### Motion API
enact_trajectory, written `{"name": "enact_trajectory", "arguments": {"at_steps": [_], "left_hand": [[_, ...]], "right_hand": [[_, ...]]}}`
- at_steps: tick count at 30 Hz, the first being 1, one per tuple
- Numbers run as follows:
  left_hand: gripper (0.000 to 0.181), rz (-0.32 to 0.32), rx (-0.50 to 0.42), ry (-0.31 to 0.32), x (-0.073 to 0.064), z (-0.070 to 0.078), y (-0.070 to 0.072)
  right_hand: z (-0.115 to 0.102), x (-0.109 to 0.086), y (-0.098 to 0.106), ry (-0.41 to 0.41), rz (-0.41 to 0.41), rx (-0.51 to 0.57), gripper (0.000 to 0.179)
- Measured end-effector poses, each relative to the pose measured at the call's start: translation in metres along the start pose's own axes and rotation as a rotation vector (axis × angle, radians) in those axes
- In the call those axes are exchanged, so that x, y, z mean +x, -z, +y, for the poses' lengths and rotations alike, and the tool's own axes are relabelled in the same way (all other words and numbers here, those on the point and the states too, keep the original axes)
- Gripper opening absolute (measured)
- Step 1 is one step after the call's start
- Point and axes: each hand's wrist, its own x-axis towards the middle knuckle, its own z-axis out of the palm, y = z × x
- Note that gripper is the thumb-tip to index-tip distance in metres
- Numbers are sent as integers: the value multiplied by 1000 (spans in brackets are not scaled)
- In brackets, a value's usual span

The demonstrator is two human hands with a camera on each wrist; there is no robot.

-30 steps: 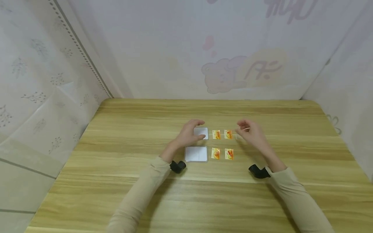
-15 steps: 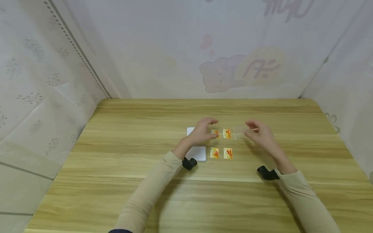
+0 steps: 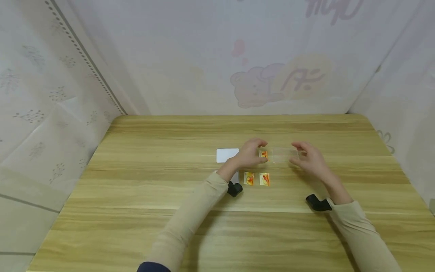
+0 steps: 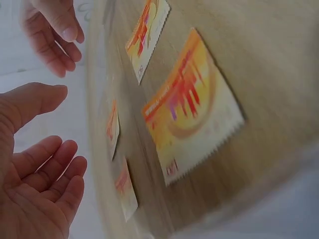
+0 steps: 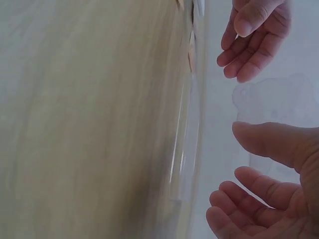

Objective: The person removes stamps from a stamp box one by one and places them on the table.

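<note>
My left hand (image 3: 250,154) hovers over the upper row of postage stamps, thumb and fingers spread apart with nothing between them. One upper stamp (image 3: 263,153) shows beyond its fingers, and the other is hidden in the head view. Two lower stamps (image 3: 249,178) lie nearer me; a large one (image 4: 192,107) with a perforated edge fills the left wrist view. A clear plastic lid or case (image 3: 284,155) lies flat right of the stamps. Beside its right end my right hand (image 3: 310,160) stands with thumb and fingers apart, holding nothing.
A white rectangular card or case (image 3: 226,155) lies left of the stamps. A second white one (image 3: 235,177) is mostly covered by my left forearm. The wooden table (image 3: 136,181) meets a patterned curtain at the back. Each wrist carries a black mount (image 3: 318,203).
Both hands have moved right, the left from the white card to above the stamps. The clear piece, earlier at my right fingers, now lies on the table with that hand apart from it.
</note>
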Motion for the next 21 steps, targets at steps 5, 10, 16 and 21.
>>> {"name": "enact_trajectory", "arguments": {"at_steps": [5, 10, 16, 21], "left_hand": [[56, -42, 34, 37, 9, 8, -6], [57, -68, 62, 56, 16, 14, -9], [59, -83, 85, 82, 24, 16, -14], [60, -88, 96, 95, 30, 15, -21]], "right_hand": [[7, -1, 2, -15, -6, -6, 53], [11, -1, 4, -28, -26, -28, 57], [16, -2, 6, -28, -52, -56, 59], [17, 0, 7, -37, -85, -96, 61]]}}
